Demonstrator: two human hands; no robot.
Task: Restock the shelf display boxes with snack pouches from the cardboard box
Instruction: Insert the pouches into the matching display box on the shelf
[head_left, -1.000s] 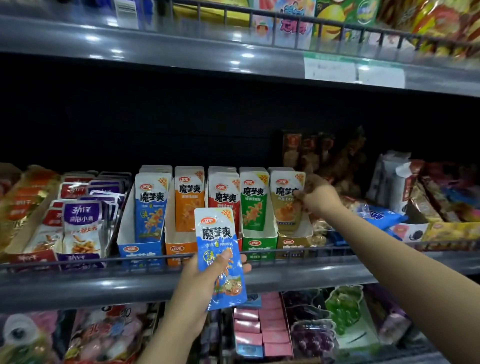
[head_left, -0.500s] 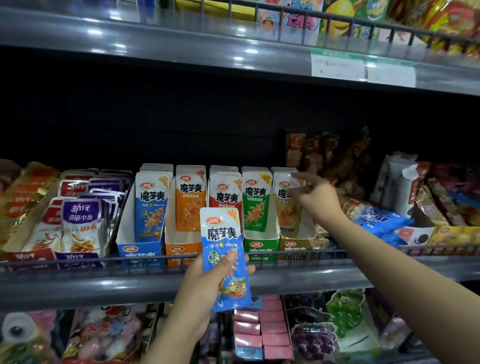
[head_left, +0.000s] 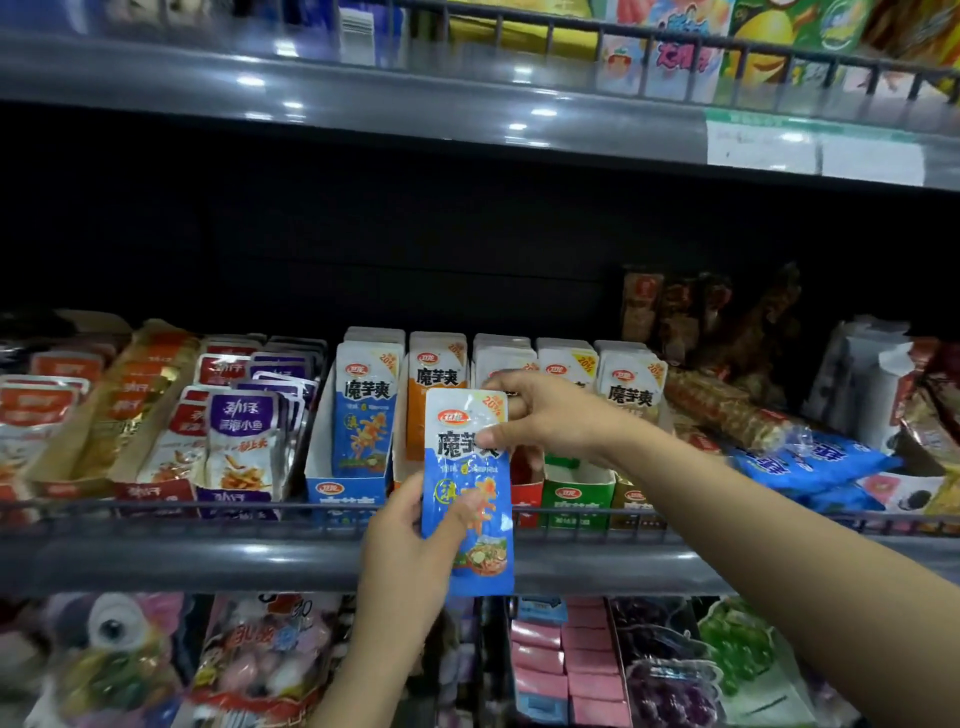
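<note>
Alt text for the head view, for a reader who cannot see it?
Both hands hold one blue snack pouch before a shop shelf: the left hand grips its lower edge, the right hand pinches its top. Behind stand colour-matched display boxes, the blue display box leftmost.

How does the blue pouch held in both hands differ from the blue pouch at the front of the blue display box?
The held blue pouch hangs in front of the shelf rail, tilted slightly, gripped by the left hand and right hand. The boxed blue pouch stands upright inside the blue display box, untouched. Both share the same blue-and-white design.
</note>
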